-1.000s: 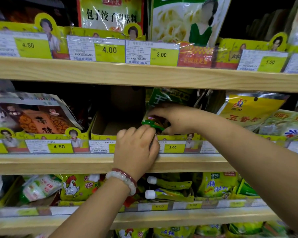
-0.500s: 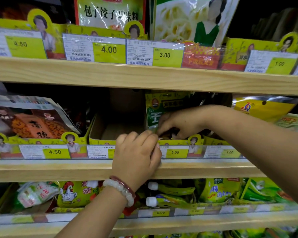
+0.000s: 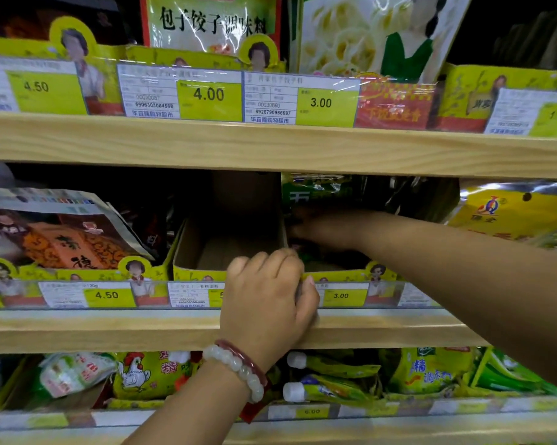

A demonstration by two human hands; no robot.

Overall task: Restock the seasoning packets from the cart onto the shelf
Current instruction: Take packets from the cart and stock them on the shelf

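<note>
Green seasoning packets (image 3: 315, 194) stand upright in the right half of a yellow cardboard display box (image 3: 193, 273) on the middle wooden shelf (image 3: 110, 329). My right hand (image 3: 322, 231) reaches deep into that box, in shadow, its fingers closed on the lower part of the front green packet. My left hand (image 3: 267, 300), with bead bracelets on the wrist, grips the box's front lip and the price rail, fingers curled over the top. The left half of the box shows bare cardboard. No cart is in view.
Brown snack bags (image 3: 55, 236) lie left of the box, and yellow packets (image 3: 508, 213) sit to its right. The top shelf (image 3: 270, 146) carries large bags behind price tags. The bottom shelf holds chicken-logo pouches (image 3: 142, 374) and capped green pouches (image 3: 331, 380).
My right hand has pushed the green packet from the box front deeper inside, standing it upright. My left hand has stayed on the box's front edge. The camera has come closer.
</note>
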